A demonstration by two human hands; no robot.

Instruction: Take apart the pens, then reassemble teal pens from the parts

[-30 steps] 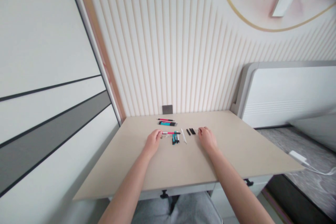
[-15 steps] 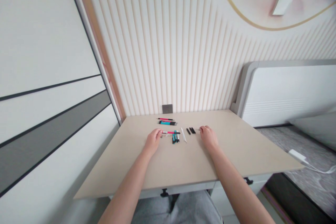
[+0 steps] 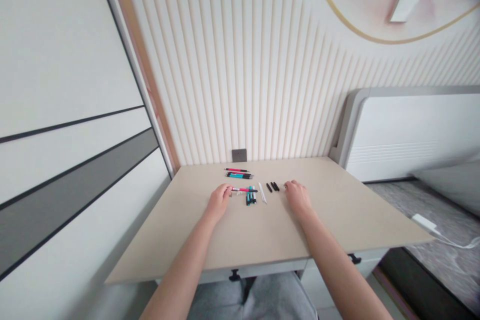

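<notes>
My left hand (image 3: 219,199) rests on the pale beige table (image 3: 345,215), its fingers pinched on the end of a pink and black pen (image 3: 244,189). Just beyond lie a pink pen (image 3: 236,170) and a teal and black pen (image 3: 239,176). A bundle of teal pen parts (image 3: 250,198) and a thin white stick (image 3: 262,193) sit to the pen's right. My right hand (image 3: 297,197) lies loosely curled on the table, nearest to several short black pen pieces (image 3: 273,187). It holds nothing that I can see.
A grey wall socket plate (image 3: 239,155) sits where the ribbed wall meets the far table edge. A white wardrobe (image 3: 67,125) rises at left and a bed headboard (image 3: 412,130) at right. A white charger (image 3: 423,222) lies on the floor at right.
My right hand has shifted slightly right, away from the black pieces. The view has tilted a little. My left hand and the pink and black pen stay nearly in place.
</notes>
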